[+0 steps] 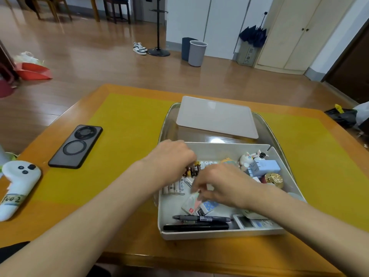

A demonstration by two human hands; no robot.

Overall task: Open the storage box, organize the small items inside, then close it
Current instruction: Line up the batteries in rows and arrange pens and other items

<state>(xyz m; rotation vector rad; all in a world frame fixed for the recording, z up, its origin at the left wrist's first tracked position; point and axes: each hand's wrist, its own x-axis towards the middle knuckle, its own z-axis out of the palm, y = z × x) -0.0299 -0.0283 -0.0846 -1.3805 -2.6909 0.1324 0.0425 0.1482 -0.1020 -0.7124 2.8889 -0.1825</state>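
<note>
— head view: storage box [223, 233] sits open at the table's near right, lid [216, 116] lying just beyond. left hand [171, 156] curls over the dark batteries [192, 169]; grip unclear. right hand [221, 184] pinches something small i can't identify.

— best to line batteries up by kind, lifting gently. pens [199, 222] crowd the near wall; phone [76, 146] lies well left.

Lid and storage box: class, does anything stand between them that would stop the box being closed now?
Yes. Both hands, left hand and right hand, reach into the open storage box; the lid lies behind it.
</note>
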